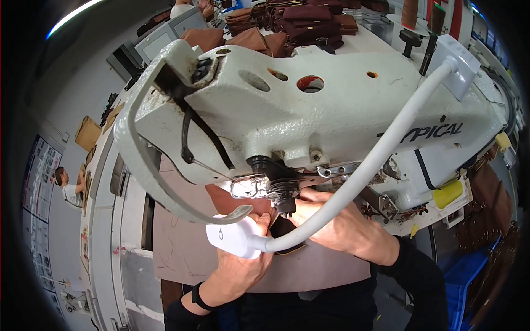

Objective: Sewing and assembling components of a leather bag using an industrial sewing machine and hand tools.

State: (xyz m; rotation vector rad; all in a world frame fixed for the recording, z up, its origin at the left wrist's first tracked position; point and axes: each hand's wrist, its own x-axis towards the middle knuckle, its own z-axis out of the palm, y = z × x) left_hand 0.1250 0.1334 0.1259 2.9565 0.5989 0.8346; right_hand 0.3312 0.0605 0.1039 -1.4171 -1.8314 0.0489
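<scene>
A pale green industrial sewing machine (331, 110) spans the view above my hands. Beneath its needle area lies a reddish-brown leather piece (232, 199), joined by a dark part with a yellowish edge (288, 243) between my hands. My left hand (243, 271), with a black band at the wrist, grips the leather from the near left; the white lamp head (234, 236) covers part of it. My right hand (337, 229) is closed at the work's right side, its fingertips partly hidden by the black thread-tension parts (284, 193).
The lamp's white bent arm (381, 149) arches across the right. A brownish sheet (182, 248) covers the table under the work. Stacked brown leather pieces (309, 25) lie behind the machine. A blue bin (469, 281) stands lower right. Another person (70, 185) is at far left.
</scene>
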